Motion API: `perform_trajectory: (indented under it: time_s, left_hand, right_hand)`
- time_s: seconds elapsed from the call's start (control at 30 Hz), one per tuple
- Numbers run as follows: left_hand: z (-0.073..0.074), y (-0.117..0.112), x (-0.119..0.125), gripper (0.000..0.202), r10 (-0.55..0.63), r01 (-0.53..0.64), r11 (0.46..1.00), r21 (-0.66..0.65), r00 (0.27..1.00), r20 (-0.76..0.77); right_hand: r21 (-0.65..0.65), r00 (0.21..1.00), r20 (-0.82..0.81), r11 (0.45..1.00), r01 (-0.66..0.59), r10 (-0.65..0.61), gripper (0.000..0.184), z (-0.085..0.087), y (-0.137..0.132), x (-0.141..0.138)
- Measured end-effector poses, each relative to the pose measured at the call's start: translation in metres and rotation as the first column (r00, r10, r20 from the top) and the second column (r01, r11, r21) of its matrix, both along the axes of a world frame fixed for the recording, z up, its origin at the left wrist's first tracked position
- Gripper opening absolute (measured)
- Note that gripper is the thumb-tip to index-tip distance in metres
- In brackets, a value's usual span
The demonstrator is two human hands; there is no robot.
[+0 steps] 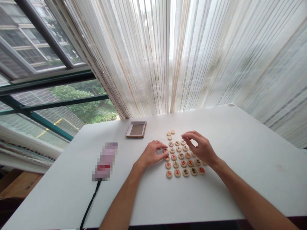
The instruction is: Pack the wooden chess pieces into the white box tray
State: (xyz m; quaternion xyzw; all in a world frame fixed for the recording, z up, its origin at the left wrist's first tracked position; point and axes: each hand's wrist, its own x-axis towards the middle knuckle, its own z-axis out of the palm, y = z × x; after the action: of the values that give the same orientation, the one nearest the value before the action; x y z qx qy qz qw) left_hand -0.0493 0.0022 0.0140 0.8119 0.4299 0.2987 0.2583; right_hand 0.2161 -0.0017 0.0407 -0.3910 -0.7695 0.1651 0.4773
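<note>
Round wooden Chinese chess pieces (183, 163) with red or black characters lie in rows on the white table. My left hand (152, 155) is at the left edge of the rows, its thumb and forefinger around a red-marked Chinese chess piece (166, 150). Over the right part of the rows hovers my right hand (200, 147), thumb and fingertips pinched together. Whether a piece is in that pinch is hidden. Just below its fingertips lies a black-marked piece (183, 142). Beyond the rows, three pieces (169, 138) with no visible characters sit close together. My right hand covers some pieces.
A shallow open box (136, 130) stands toward the back left of the white table (148, 198). A blurred-out pinkish device (105, 162) with a black cable (91, 201) lies at the left. Striped curtains (148, 57) hang behind, beside a window.
</note>
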Motion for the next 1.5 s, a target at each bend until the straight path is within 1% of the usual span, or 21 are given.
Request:
perform_trajectory:
  time_s: [0.2,0.3,0.4,0.47,0.57,0.73,0.8,0.93,1.0,1.13,1.27,1.4,1.43,1.5]
  left_hand:
    - [0.005,-0.002,0.0,0.026,-0.017,0.017,1.0,-0.02,0.999,-0.03]
    - [0.009,-0.004,-0.003,0.034,0.005,-0.007,0.999,-0.046,0.999,-0.044]
    - [0.013,-0.006,-0.006,0.041,0.023,-0.033,0.994,-0.102,0.995,-0.099]
    - [0.014,-0.008,-0.007,0.045,0.0,-0.019,0.992,-0.126,0.989,-0.149]
    - [0.015,-0.008,-0.006,0.051,-0.02,-0.005,0.992,-0.127,0.98,-0.199]
    - [0.02,-0.009,-0.005,0.05,-0.033,0.003,0.989,-0.146,0.979,-0.202]
    - [0.023,-0.011,-0.007,0.052,-0.039,0.001,0.983,-0.183,0.978,-0.205]
    - [0.026,-0.015,-0.01,0.061,-0.112,0.029,0.953,-0.3,0.958,-0.263]
    - [0.026,-0.016,-0.009,0.063,-0.124,0.031,0.952,-0.303,0.948,-0.293]
    - [0.025,-0.017,-0.005,0.063,-0.114,0.026,0.965,-0.262,0.939,-0.326]
    - [0.026,-0.018,-0.006,0.063,-0.125,0.038,0.964,-0.265,0.938,-0.323]
    - [0.027,-0.017,-0.007,0.058,-0.128,0.055,0.963,-0.265,0.956,-0.266]
    - [0.027,-0.017,-0.005,0.055,-0.102,0.041,0.968,-0.249,0.967,-0.236]
    - [0.026,-0.016,0.001,0.045,0.005,-0.033,0.981,-0.191,0.99,-0.143]
  right_hand:
    - [0.034,1.0,0.013,0.999,-0.011,0.011,0.019,-0.001,0.0,0.0]
    - [0.034,1.0,0.014,0.999,-0.013,0.013,0.02,-0.001,0.0,0.0]
    - [0.034,1.0,0.015,0.999,-0.019,0.018,0.022,-0.002,0.001,0.0]
    - [0.035,1.0,0.017,0.999,-0.018,0.017,0.022,-0.003,0.002,0.0]
    - [0.032,1.0,0.022,0.999,-0.018,0.017,0.023,-0.004,0.002,0.0]
    - [0.028,1.0,0.023,1.0,-0.012,0.011,0.022,-0.003,0.001,0.0]
    - [0.027,1.0,0.027,1.0,-0.014,0.013,0.022,-0.002,0.0,-0.001]
    - [0.028,1.0,0.028,1.0,-0.012,0.011,0.021,-0.001,-0.001,-0.001]
    - [0.024,1.0,0.028,1.0,-0.013,0.012,0.019,-0.001,-0.001,-0.001]
    - [0.028,0.999,0.029,1.0,-0.013,0.013,0.018,-0.001,-0.002,-0.001]
    - [0.028,0.999,0.031,1.0,-0.01,0.009,0.019,-0.001,-0.001,-0.001]
    - [-0.001,1.0,0.01,1.0,-0.007,0.007,0.016,0.0,-0.002,-0.001]
    - [-0.023,1.0,-0.006,1.0,-0.003,0.003,0.015,0.0,-0.003,-0.002]
    - [-0.096,0.998,-0.061,0.995,-0.006,0.0,0.013,-0.001,-0.005,-0.005]
